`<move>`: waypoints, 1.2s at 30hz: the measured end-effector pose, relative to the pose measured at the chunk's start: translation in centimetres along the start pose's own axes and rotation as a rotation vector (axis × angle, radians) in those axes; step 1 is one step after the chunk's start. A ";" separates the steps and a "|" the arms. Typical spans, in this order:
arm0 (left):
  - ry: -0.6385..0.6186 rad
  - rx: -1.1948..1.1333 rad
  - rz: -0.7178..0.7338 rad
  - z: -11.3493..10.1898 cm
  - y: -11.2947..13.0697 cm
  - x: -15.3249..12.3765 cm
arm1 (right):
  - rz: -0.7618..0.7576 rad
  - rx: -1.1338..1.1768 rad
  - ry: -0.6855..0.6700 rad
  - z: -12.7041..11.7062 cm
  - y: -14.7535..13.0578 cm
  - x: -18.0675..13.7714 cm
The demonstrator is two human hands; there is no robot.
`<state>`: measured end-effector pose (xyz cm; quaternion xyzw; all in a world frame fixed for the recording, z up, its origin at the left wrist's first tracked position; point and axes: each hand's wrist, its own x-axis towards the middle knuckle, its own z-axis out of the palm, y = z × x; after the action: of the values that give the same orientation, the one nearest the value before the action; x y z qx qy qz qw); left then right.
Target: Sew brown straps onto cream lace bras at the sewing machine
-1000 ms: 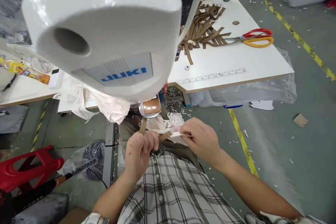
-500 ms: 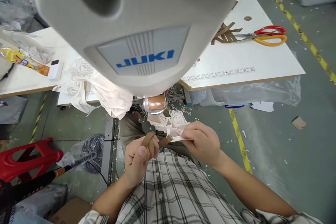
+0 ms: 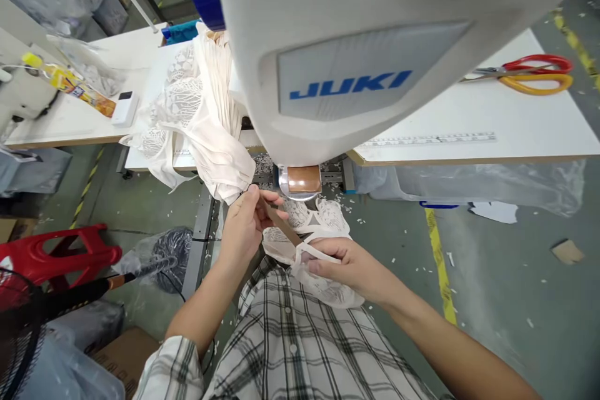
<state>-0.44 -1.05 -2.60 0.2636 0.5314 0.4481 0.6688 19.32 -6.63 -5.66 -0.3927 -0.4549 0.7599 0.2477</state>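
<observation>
1. Left hand (image 3: 244, 225): fingertips pinched tight on the upper end of the thin brown fabric strip (image 3: 281, 225).
2. Right hand (image 3: 349, 265), at four o'clock from the left hand: fingers curled closed around the white lace fabric piece (image 3: 323, 290) and the strip's lower end.
3. White sewing machine head (image 3: 375, 44) hangs at twelve o'clock.

1. The sewing machine (image 3: 356, 44) has a smooth, glossy white casing that looks like painted metal or plastic.
2. The lace piece (image 3: 319, 225) is thin, openwork white cloth.
3. The brown strip (image 3: 281, 225) looks matt, like flat tape.
4. The tabletop (image 3: 492, 131) is smooth and matt white with a wood edge.
5. The scissors (image 3: 525, 72) have glossy plastic handles and metal blades.
6. The shirt (image 3: 300, 337) is soft checked cloth.
</observation>
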 end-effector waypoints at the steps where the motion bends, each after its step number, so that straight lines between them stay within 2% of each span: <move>1: 0.004 0.002 -0.008 0.0 -0.1 0.2 | 0.015 0.001 0.013 0.1 0.2 0.0; 11: -0.032 0.004 0.018 -0.4 0.0 0.7 | 0.096 -0.073 0.087 0.8 0.0 -0.1; 33: -0.034 0.059 0.045 -0.4 0.5 1.0 | 0.040 -0.079 0.135 1.2 -0.4 0.4; 36: -0.092 0.120 0.058 -0.9 0.5 1.0 | 0.038 -0.072 0.125 1.0 -0.2 0.4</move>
<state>-1.42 -0.05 -2.96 0.3390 0.5181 0.4220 0.6623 18.31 -6.77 -5.36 -0.4567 -0.4582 0.7216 0.2467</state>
